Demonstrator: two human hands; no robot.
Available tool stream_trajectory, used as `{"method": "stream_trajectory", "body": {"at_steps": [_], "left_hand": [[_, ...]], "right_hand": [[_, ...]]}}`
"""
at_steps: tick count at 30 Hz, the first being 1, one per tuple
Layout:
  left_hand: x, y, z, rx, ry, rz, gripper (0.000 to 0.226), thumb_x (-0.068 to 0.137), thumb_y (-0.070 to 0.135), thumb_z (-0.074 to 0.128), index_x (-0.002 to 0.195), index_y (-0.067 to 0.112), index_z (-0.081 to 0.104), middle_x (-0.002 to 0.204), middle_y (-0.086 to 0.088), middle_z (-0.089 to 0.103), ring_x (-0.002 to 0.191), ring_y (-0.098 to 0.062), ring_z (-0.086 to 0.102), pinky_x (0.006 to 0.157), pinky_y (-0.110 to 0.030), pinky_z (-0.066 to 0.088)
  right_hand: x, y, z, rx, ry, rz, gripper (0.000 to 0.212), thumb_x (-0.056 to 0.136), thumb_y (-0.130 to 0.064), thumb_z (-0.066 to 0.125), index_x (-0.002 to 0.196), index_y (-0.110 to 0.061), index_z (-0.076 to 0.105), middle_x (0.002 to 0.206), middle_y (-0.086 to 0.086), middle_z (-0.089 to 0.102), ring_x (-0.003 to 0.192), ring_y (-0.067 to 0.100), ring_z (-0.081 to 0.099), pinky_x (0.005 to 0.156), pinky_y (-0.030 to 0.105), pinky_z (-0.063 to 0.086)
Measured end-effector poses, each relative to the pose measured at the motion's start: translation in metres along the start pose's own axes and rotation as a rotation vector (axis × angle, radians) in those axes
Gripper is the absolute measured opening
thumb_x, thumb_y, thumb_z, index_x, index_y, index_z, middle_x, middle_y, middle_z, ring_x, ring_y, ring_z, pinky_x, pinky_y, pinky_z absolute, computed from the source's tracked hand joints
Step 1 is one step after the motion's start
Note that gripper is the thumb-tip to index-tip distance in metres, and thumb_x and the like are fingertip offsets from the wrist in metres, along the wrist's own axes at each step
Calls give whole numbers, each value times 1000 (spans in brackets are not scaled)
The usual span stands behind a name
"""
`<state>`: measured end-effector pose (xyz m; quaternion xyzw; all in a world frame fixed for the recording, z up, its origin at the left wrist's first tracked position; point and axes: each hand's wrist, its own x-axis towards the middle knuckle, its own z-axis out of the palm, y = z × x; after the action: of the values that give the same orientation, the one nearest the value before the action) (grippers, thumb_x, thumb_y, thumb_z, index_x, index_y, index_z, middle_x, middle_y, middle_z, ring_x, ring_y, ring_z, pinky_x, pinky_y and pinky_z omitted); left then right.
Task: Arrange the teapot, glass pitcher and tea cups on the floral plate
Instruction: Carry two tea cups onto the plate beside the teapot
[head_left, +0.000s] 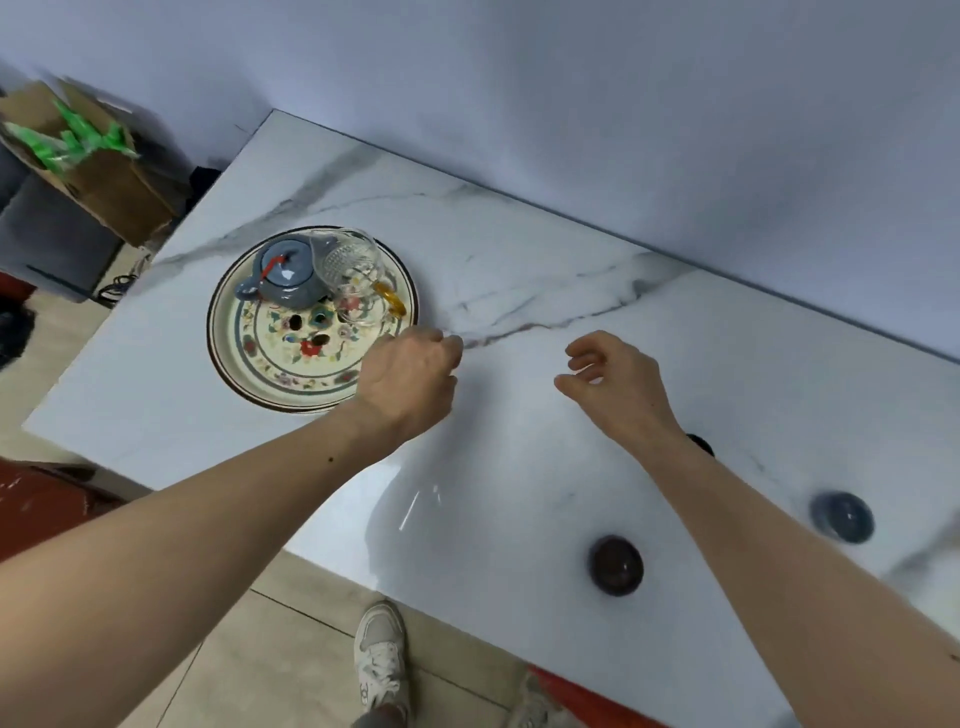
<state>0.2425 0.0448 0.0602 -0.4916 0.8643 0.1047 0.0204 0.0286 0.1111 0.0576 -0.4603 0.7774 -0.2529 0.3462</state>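
A round floral plate (291, 374) lies at the left of the marble table. On its far side stand a blue-grey teapot (288, 278) with a red cord and, touching it on the right, a clear glass pitcher (353, 275) with an amber handle. My left hand (410, 376) hovers at the plate's right rim, fingers curled, nothing visible in it. To the right, my right hand (615, 382) floats above bare table with fingers apart and empty. A dark brown tea cup (615, 565) and a blue tea cup (841, 517) sit near the front right; another dark cup (701, 444) peeks from behind my right forearm.
The marble table (519, 260) meets a pale wall at the back. A cardboard box (88, 156) with green items stands on the floor at far left. A shoe (379, 654) shows below the table's front edge.
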Motion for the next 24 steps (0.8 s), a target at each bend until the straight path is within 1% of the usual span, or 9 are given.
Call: {"method": "stream_trajectory", "body": {"at_steps": [2, 5, 8, 11, 14, 18, 20, 24], "left_hand": [[1, 32, 11, 6, -8, 40, 19, 86, 26, 57, 103, 17, 62, 104, -5, 66, 101, -29, 60, 75, -35, 47], [2, 77, 28, 8, -41, 43, 19, 87, 27, 56, 104, 17, 61, 103, -4, 66, 100, -28, 59, 74, -35, 45], [0, 123, 48, 2, -62, 31, 18, 89, 24, 54, 103, 16, 60, 101, -4, 66, 97, -27, 59, 68, -33, 38], [-3, 161, 65, -18, -62, 20, 18, 89, 24, 54, 103, 16, 60, 100, -3, 66, 95, -26, 58, 66, -31, 34], [-1, 195, 79, -49, -84, 26, 20, 89, 25, 56, 106, 16, 60, 103, -3, 65, 97, -27, 58, 68, -32, 36], [6, 234, 96, -69, -119, 51, 26, 87, 27, 60, 110, 15, 57, 107, -4, 64, 101, -28, 58, 74, -36, 43], [9, 247, 104, -75, -134, 59, 33, 85, 29, 63, 115, 15, 56, 111, -4, 63, 105, -28, 57, 76, -37, 46], [17, 267, 122, -77, -118, 72, 50, 79, 33, 68, 122, 14, 52, 120, -5, 57, 109, -28, 52, 78, -39, 46]], "right_hand": [[-9, 27, -25, -18, 13, 11, 28, 73, -19, 74, 99, -21, 64, 93, -4, 67, 81, 13, 65, 73, 25, 49], [-21, 68, -58, -48, 26, 35, 27, 71, -19, 74, 97, -22, 64, 94, -4, 67, 83, 13, 65, 76, 27, 50], [-32, 109, -88, -65, 31, 38, 27, 71, -18, 74, 97, -20, 64, 96, -2, 67, 84, 14, 65, 81, 31, 52], [-38, 145, -110, -90, 31, 33, 28, 71, -18, 75, 97, -21, 64, 97, -2, 67, 87, 13, 64, 82, 33, 53], [-45, 181, -128, -115, 59, 30, 31, 70, -17, 77, 98, -20, 64, 99, -2, 67, 89, 13, 63, 83, 33, 52], [-59, 229, -150, -142, 102, 62, 34, 69, -16, 77, 100, -20, 63, 103, -1, 67, 93, 12, 59, 82, 28, 47], [-65, 249, -156, -173, 101, 80, 38, 68, -18, 77, 103, -20, 62, 107, -2, 65, 99, 15, 57, 84, 31, 46], [-74, 282, -164, -216, 155, 121, 51, 65, -21, 81, 111, -22, 59, 115, -2, 59, 113, 19, 46, 88, 28, 39]]}}
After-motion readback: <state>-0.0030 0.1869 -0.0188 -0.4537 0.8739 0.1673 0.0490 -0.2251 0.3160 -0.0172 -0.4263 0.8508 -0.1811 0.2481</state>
